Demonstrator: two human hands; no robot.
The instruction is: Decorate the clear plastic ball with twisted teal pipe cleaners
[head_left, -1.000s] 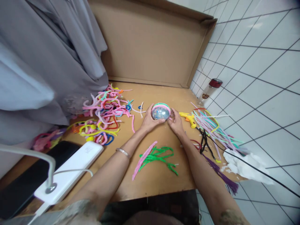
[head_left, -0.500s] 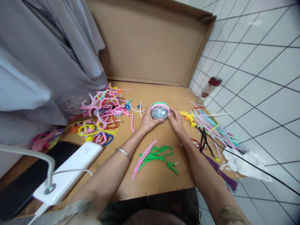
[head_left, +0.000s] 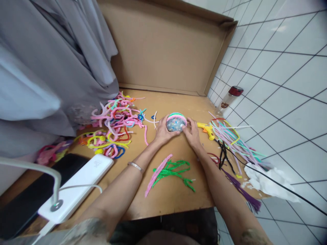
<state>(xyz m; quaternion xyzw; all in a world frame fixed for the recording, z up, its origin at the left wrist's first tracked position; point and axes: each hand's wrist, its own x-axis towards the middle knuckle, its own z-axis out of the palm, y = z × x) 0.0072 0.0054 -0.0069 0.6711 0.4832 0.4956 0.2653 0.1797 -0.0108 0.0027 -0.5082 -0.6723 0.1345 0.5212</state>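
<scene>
Head view: the left hand (head_left: 163,132) and the right hand (head_left: 192,134) are close together, with a clear, rounded plastic container (head_left: 176,124) between them, above the middle of the tabletop (head_left: 178,204). The left hand is closed around its side, and the fingers of the right hand touch the other side; if they also pinch something small, I cannot tell. Green and pink fuzzy bands are in place around the upper part of the container, while the lower part is bare, so the covering looks partial to me. Through its wall, small bluish and shiny bits can be seen.

Nearer to the body, one pink fuzzy strip (head_left: 157,177) and several twisted green fuzzy strips (head_left: 173,173) lie loose, apart from the container. A yellow glue gun (head_left: 209,131) is just beside the right hand. Farther left is a tangled pile of coloured fuzzy pieces (head_left: 120,115). Farther right, near the tiled wall (head_left: 276,75), stands a clear bottle with dark red lid (head_left: 227,100); its contents are not clear.
</scene>
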